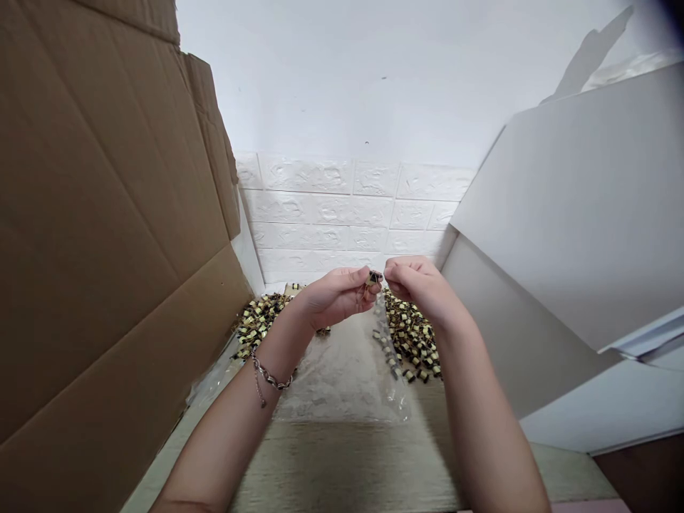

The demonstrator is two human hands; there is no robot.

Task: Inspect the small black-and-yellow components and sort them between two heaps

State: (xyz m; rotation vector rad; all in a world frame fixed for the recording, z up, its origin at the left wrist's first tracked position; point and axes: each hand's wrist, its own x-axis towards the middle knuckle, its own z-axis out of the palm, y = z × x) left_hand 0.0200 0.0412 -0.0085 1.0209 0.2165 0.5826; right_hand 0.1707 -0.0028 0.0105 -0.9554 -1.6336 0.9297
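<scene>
My left hand (338, 293) pinches a small coil (375, 277) with a black body, yellow wrapping and thin wire leads, between thumb and fingers. Right beside it, my right hand (418, 280) is closed, thumb pressed against the curled fingers, its tips close to the coil's right end. Whatever the right fingers grip, perhaps a lead, is too small to make out. Both hands are raised over a clear plastic bag (336, 388) lying flat. Similar coils form a left pile (261, 324), partly behind my left forearm, and a right pile (411, 338) below my right hand.
A tall cardboard sheet (107, 214) walls off the left side. White panels (577, 192) stand on the right. Behind is a white brick-patterned wall (331, 210). The pale table top (342, 463) shows in front of the bag.
</scene>
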